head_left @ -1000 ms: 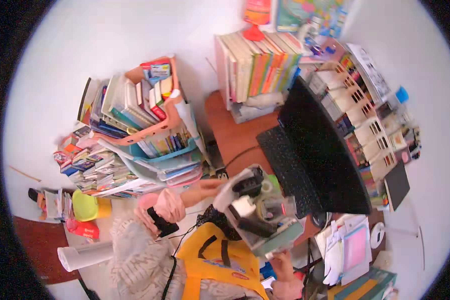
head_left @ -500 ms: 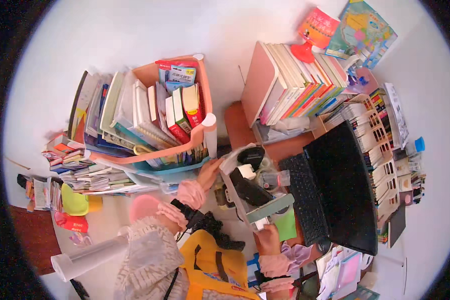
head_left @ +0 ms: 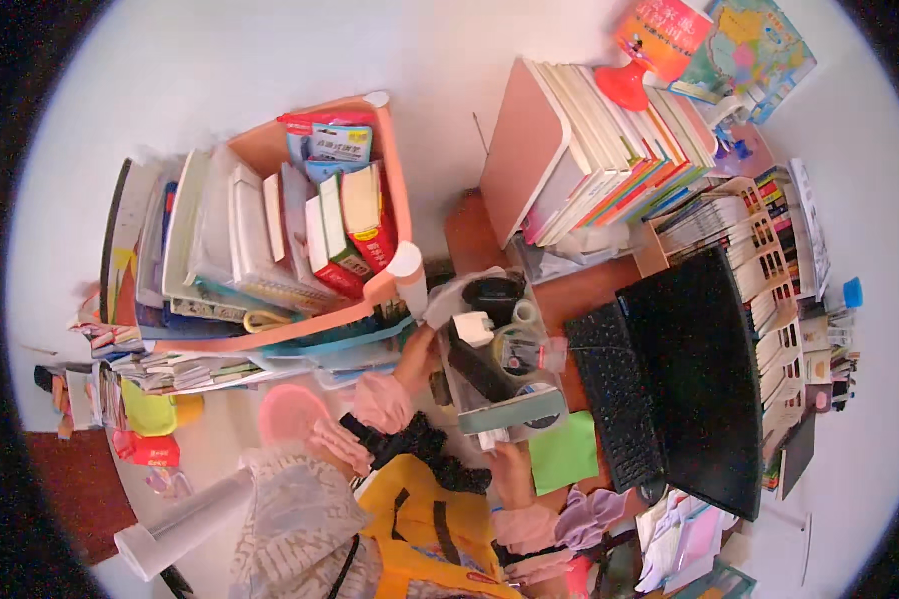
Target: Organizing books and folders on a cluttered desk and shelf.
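A clear plastic bin [head_left: 448, 299] is held between my two hands in front of me. My left hand [head_left: 417, 356] grips its far left side, with the fingers partly hidden behind the wall. My right hand [head_left: 510, 467] holds the near end from below, next to a small white piece. Inside the bin lie a black rounded object [head_left: 493, 293], a small white block [head_left: 472, 328], a long black case [head_left: 479, 371], rolls of tape [head_left: 515, 351] and a grey-green box [head_left: 510, 411]. A bright green paper square [head_left: 565, 453] lies right of my right hand.
A peach-rimmed basket of books [head_left: 394, 190] stands at the left. To the right are a black keyboard [head_left: 611, 394] and a dark screen [head_left: 697, 384]. Behind them stands a pink bookcase [head_left: 529, 150]. A pink round bowl [head_left: 292, 414] and a clear roll [head_left: 185, 524] are near my left arm.
The bin has shifted slightly left and turned, so more of the tape rolls shows. The green square is now more uncovered. My hands stay on the bin; the whole view has shifted a little.
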{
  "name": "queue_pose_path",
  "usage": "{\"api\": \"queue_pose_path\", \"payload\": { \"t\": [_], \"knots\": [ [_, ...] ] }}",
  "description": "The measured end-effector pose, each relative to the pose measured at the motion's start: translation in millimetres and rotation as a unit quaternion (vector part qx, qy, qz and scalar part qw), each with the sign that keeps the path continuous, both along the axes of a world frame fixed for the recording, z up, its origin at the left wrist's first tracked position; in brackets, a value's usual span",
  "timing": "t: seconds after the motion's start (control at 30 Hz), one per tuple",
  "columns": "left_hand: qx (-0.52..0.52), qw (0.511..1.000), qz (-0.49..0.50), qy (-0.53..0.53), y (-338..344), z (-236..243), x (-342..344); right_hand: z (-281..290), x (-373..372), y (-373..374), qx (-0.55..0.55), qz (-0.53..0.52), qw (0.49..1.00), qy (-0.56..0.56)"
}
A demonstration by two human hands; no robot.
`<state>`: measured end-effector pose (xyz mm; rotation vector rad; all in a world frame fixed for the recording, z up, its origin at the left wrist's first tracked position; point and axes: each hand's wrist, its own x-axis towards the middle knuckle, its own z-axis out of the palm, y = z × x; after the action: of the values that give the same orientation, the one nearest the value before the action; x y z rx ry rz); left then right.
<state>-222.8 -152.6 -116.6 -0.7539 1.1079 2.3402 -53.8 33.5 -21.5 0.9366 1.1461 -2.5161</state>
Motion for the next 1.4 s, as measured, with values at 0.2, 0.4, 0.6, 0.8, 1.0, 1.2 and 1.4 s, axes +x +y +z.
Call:
{"api": "queue_pose_path", "payload": {
  "t": [0.2, 0.4, 0.6, 0.8, 1.0, 1.2, 1.4],
  "knots": [
    [0.021, 0.991, 0.077, 0.11, 10.1, 14.4, 1.0, -20.7, -21.8, 9.9, 0.008, -0.018, 1.0, -0.004],
    [0.004, 0.987, 0.109, 0.119, 18.0, 29.7, -3.9, -31.3, -36.2, 12.0, 0.022, 0.031, 0.999, -0.014],
    [-0.336, 0.931, 0.058, 0.129, 18.8, 23.0, -9.0, -17.1, -48.1, 6.9, 0.061, 0.04, 0.997, -0.021],
    [-0.237, 0.948, 0.165, 0.131, 26.1, 2.2, -9.5, -16.7, -51.6, 13.6, 0.069, 0.065, 0.995, -0.011],
    [-0.155, 0.966, 0.181, 0.099, 41.8, 59.9, -8.6, -21.4, -49.0, 12.5, 0.067, 0.053, 0.996, -0.039],
    [-0.12, 0.984, 0.13, 0.012, 31.7, 45.6, 9.6, -16.5, -55.8, 9.8, 0.063, 0.062, 0.993, -0.076],
    [0.009, 0.994, 0.07, 0.081, 17.0, 39.0, 6.6, -9.7, -59.3, 13.6, 0.014, 0.062, 0.996, -0.06]
  ]
}}
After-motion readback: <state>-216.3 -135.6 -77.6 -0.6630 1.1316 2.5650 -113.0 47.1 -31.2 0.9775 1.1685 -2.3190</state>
